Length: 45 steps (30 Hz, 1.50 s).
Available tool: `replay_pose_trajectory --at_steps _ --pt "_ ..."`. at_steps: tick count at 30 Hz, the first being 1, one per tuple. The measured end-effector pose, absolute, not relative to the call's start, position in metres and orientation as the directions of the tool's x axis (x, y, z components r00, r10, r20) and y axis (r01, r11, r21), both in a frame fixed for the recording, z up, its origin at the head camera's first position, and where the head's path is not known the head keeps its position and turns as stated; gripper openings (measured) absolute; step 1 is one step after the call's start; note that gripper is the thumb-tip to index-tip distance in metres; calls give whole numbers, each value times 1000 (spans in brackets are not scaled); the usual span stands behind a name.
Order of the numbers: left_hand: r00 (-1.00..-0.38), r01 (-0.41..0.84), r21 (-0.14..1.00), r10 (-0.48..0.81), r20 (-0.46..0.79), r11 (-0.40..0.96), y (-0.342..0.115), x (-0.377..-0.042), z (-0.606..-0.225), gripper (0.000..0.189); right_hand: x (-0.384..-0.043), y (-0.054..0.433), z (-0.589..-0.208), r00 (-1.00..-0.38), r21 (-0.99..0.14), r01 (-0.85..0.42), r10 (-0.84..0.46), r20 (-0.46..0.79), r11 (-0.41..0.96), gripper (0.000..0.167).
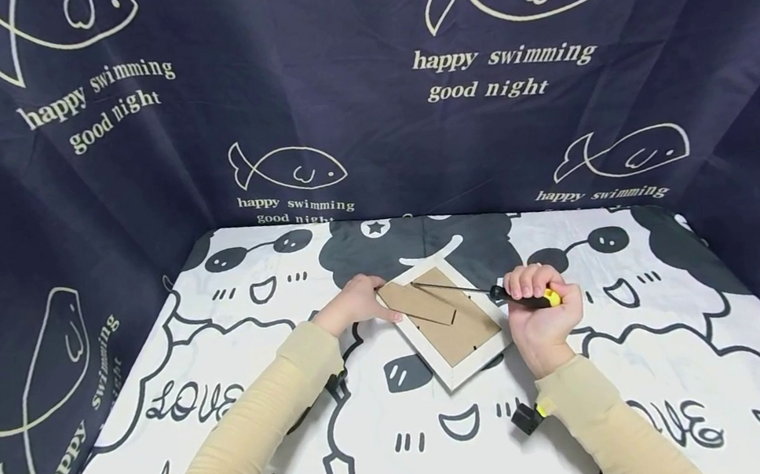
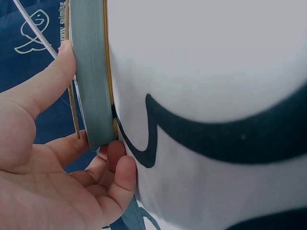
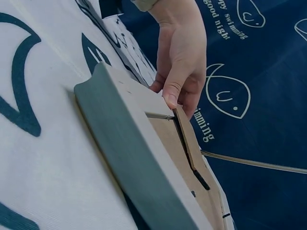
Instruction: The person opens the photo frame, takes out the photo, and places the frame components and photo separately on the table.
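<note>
A white picture frame [image 1: 480,355] lies tilted with its brown backing board [image 1: 472,324] facing up. A flat brown easel leg [image 1: 420,302] is attached across that board. My left hand [image 1: 362,300] grips the frame's upper left edge. In the left wrist view its thumb is on the back side and its fingertips bend under the frame's side [image 2: 91,72]. My right hand [image 1: 543,320] wraps round the black and yellow handle of a screwdriver [image 1: 453,287]. The long thin shaft [image 3: 254,163] reaches leftward, with its tip at the easel leg near its upper edge.
A white cloth [image 1: 287,406] printed with black cartoon shapes covers the table. Dark blue curtains [image 1: 360,73] with fish drawings surround its back and sides. A small black device [image 1: 526,418] sits at the right wrist.
</note>
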State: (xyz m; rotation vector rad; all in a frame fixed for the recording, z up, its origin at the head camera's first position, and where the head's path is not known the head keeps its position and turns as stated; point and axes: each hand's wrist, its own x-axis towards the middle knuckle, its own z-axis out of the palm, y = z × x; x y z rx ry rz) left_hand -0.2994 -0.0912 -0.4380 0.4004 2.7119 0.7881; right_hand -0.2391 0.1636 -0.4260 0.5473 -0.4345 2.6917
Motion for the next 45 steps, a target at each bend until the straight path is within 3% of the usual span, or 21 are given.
replay_pose_trajectory --at_steps 7,16,28,35,41,45 --pt "-922 165 559 329 -206 812 -90 -300 -435 75 -239 163 -429 -846 -233 -419 284 451 -878 21" --pt "-919 167 554 332 -211 816 -89 -300 -434 73 -235 158 -433 -777 -296 -525 308 549 -798 18" --pt "-919 163 551 329 -216 818 -88 -299 -432 74 -230 154 -434 -725 -301 -578 309 615 -758 18" --pt "-916 170 551 338 -218 817 -88 -300 -433 76 -228 151 -434 -731 -291 -572 317 604 -767 18" --pt "-903 224 520 376 -208 824 -88 -301 -435 80 -224 145 -439 -753 -293 -561 331 568 -774 20" --pt "-890 288 492 419 -179 822 -89 -301 -434 78 -223 139 -439 -733 -309 -588 332 594 -748 24"
